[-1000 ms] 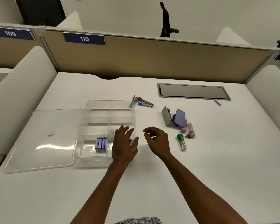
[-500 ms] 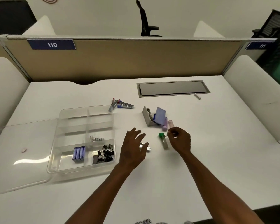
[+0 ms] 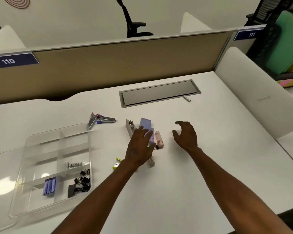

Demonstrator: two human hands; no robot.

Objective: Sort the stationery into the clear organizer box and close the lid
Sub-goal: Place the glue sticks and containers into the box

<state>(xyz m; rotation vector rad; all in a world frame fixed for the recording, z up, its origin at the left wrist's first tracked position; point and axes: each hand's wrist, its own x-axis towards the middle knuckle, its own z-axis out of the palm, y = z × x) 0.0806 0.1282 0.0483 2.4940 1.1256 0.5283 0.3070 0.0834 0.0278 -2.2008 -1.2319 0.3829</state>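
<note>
Nearest, two bare forearms reach up over the white surface (image 3: 201, 174). To the left of the left hand's fingers sits the clear organizer box (image 3: 41, 210), lid off. Its near compartments hold small blue boxes (image 3: 49, 185) and a heap of black binder clips (image 3: 80, 182), with a short silver strip of staples (image 3: 74, 165) in the one behind them.

Just beside the left wrist lie two small yellow-green clips (image 3: 117, 163). The left hand (image 3: 139, 147) lies palm down over the loose stationery, fingers (image 3: 143, 130) straight and spread, their tips touching a lilac case (image 3: 145, 124). Whether it presses anything beneath the palm cannot be told. A silver tube (image 3: 152, 162) sticks out from under the hand, and a pink cylinder (image 3: 159, 139) lies just right of the fingers.

The right hand (image 3: 186, 135) hovers apart from these, fingers loosely curled and holding nothing.

Beyond the left fingers, a grey stapler (image 3: 129, 128) lies partly hidden. Farther left are staple removers (image 3: 101, 119) near the box's far corner. Farthest lie a grey cable hatch (image 3: 159, 92) and a small white item (image 3: 187, 98).
</note>
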